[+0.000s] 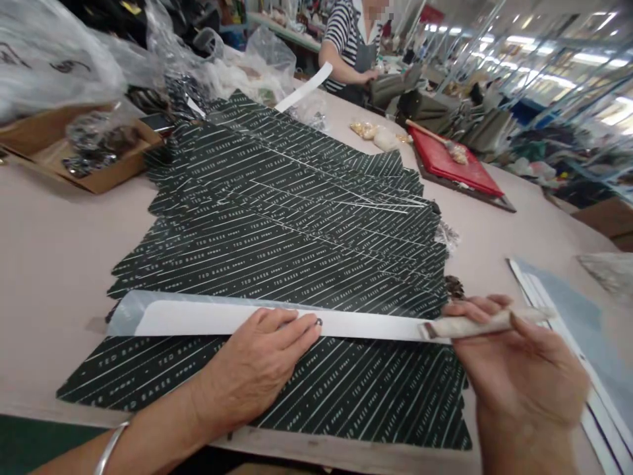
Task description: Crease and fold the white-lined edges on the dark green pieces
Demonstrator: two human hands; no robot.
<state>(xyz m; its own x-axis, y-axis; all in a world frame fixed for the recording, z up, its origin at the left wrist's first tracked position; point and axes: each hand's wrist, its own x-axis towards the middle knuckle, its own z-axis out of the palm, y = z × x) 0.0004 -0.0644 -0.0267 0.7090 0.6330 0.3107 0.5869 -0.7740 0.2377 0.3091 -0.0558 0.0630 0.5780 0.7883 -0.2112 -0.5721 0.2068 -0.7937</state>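
Note:
My left hand (270, 359) lies flat on a long white strip (198, 318), pressing it with outstretched fingers. A small dark round piece shows by its fingertips. The strip rests on a translucent backing sheet (123, 316) with a rounded left end. Beneath both are dark green lining pieces (297, 264) with diagonal white stripes and lettering. My right hand (519, 369) is closed round a pale, thick stick-shaped tool (489, 323); its exact kind is unclear. The tool's brownish tip is at the right end of the strip.
A cardboard box (93, 181) with plastic-wrapped metal parts stands left, near plastic bags (54, 59). A red board (455, 161) lies back right. More white strips (568, 336) are beside my right hand. A person in a striped shirt (341, 39) works across the table.

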